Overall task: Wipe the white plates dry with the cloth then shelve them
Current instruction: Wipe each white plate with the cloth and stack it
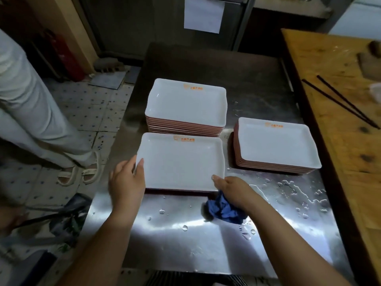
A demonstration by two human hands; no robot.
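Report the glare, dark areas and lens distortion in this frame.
Head view: bright glare on the wet steel table below the held plate; background beyond the far plate stack dim and soft; wide-angle lens splays the wooden table outward.

Both forearms are bare from the bottom edge of the view up to the wrists, with no sleeve showing on either. The left hand (126,182) and the right hand (234,189) are bare, with no glove, ring, watch or bracelet to be seen. The nails are short and unpainted where they show, on the left thumb and the right thumb. At the bottom edge, between the forearms, lies a strip of dark and light striped cloth (185,279), apparently worn clothing.
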